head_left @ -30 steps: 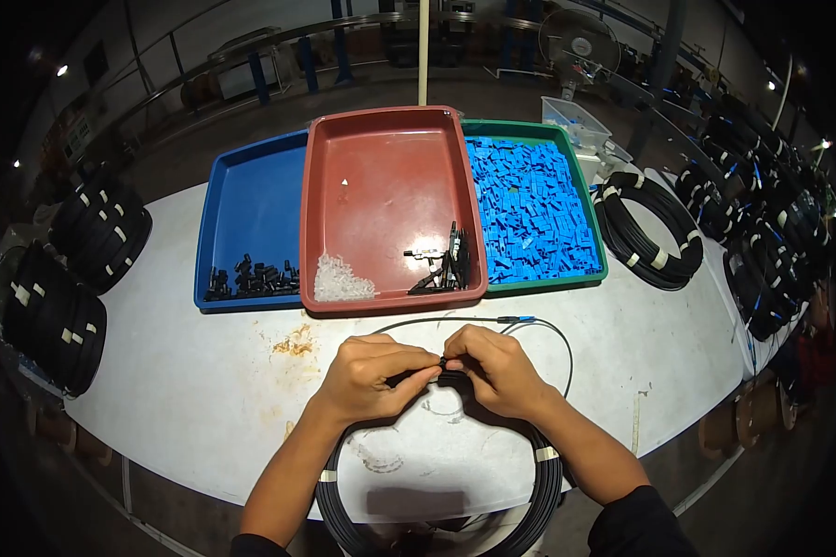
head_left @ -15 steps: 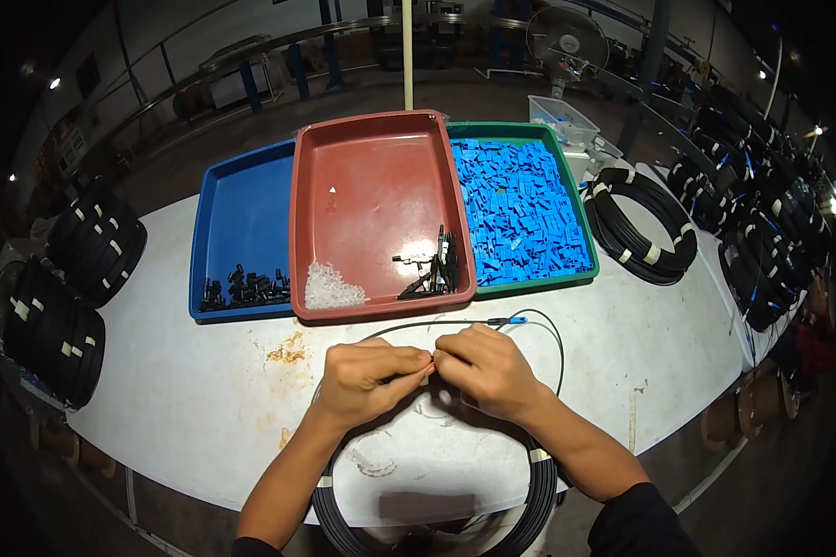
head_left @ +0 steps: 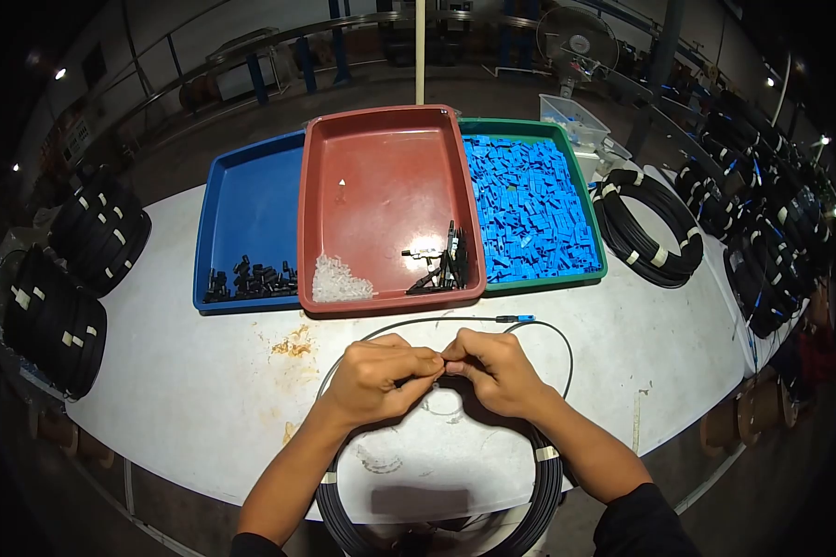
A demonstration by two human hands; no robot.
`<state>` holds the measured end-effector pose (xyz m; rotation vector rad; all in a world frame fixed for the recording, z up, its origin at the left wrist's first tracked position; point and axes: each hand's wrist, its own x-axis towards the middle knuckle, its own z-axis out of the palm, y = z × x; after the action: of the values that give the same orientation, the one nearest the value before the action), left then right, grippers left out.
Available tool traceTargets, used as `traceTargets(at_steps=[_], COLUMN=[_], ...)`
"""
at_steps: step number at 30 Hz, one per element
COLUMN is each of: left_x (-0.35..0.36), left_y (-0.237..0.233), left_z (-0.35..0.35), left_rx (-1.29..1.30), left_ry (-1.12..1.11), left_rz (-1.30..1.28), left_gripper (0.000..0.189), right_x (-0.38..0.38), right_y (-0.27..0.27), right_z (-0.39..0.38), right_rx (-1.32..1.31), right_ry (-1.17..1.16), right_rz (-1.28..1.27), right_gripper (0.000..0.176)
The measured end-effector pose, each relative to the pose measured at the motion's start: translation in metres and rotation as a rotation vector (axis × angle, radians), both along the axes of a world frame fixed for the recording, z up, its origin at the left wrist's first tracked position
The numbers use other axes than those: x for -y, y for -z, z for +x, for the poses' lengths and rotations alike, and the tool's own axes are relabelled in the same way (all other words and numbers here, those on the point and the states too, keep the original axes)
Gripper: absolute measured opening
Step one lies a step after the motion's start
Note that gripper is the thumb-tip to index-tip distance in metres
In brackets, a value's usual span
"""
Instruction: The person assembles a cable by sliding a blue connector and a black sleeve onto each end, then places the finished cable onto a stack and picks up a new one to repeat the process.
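My left hand (head_left: 381, 376) and my right hand (head_left: 494, 373) meet fingertip to fingertip above the white table. Each is closed in a pinch; whatever lies between the fingers is too small and covered to make out. Under my wrists lies a coil of black cable (head_left: 548, 478), wrapped with pale tape bands. One cable end runs behind my hands and finishes in a blue connector (head_left: 526, 318), just beyond my right hand. A thin loop of the cable (head_left: 569, 357) curves round to the right of that hand.
Beyond my hands stand a blue tray (head_left: 251, 200) with black parts, a red tray (head_left: 381, 204) with small clear pieces and black parts, and a green tray (head_left: 593, 265) full of blue connectors. Cable coils (head_left: 675, 251) sit right; more coils (head_left: 56, 325) are stacked left.
My right fingers have shifted slightly and stay pinched against the left ones. The cable behind them has moved, its blue-tipped end lying a little differently. The whole view has drifted slightly.
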<state>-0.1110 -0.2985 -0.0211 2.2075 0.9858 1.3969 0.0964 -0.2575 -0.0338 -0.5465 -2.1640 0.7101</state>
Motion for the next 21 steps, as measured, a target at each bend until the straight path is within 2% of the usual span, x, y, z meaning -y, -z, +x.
traceTargets(at_steps=[2,3,4,6,7,8,10,11,12,14,15,16,17,18,19,21], left_x=[-0.003,-0.001,0.001,0.003,0.003,0.002,-0.002,-0.004,-0.004,-0.002,0.000,0.001,0.002,0.003,0.001,-0.003], left_y=[0.002,0.001,0.000,-0.001,0.000,-0.001,-0.005,-0.001,-0.001,-0.001,0.004,0.005,0.004,0.002,-0.001,-0.006], left_z=[-0.003,-0.002,-0.001,0.002,0.004,0.003,0.000,-0.001,-0.002,-0.004,-0.001,0.001,0.005,0.008,0.007,0.003], left_rx=[-0.154,-0.067,-0.064,0.211,0.196,0.195,-0.278,-0.348,-0.349,-0.179,0.003,0.147,0.165,0.180,0.178,-0.334], left_ry=[-0.021,-0.058,-0.062,-0.060,-0.045,-0.045,-0.019,-0.022,-0.018,-0.044,-0.093,-0.084,-0.080,-0.073,-0.070,-0.029], left_rz=[0.118,0.009,0.008,-0.313,-0.257,-0.257,0.365,0.452,0.452,0.240,0.025,-0.132,-0.141,-0.151,-0.151,0.393], left_gripper=[0.009,0.010,0.010,0.009,0.012,0.012,0.015,0.019,0.019,0.016,0.012,0.009,0.009,0.009,0.009,0.008], right_x=[0.001,-0.002,-0.004,-0.004,-0.004,-0.005,-0.008,-0.006,-0.005,-0.003,-0.002,-0.002,-0.002,-0.001,0.000,0.002], right_y=[-0.002,0.001,-0.001,-0.010,-0.012,-0.008,0.004,0.006,0.005,0.002,-0.002,-0.007,-0.009,-0.008,-0.006,-0.002], right_z=[-0.002,-0.003,-0.002,0.000,0.003,0.004,0.006,0.005,0.003,-0.001,-0.002,-0.002,-0.003,-0.003,-0.002,0.001], right_rx=[0.017,0.016,0.019,-0.008,0.024,0.023,0.057,0.038,0.036,0.017,0.019,-0.026,-0.073,-0.074,-0.062,-0.038], right_ry=[0.011,0.024,0.020,0.036,0.028,0.028,-0.011,-0.041,-0.037,0.016,0.012,0.017,0.024,0.024,0.015,-0.002], right_rz=[-0.102,0.082,0.081,0.468,0.532,0.532,0.179,-0.097,-0.097,0.067,0.065,0.258,0.451,0.450,0.235,-0.198], right_gripper=[0.014,0.015,0.015,0.015,0.028,0.028,0.027,0.025,0.025,0.022,0.022,0.018,0.015,0.015,0.015,0.014])
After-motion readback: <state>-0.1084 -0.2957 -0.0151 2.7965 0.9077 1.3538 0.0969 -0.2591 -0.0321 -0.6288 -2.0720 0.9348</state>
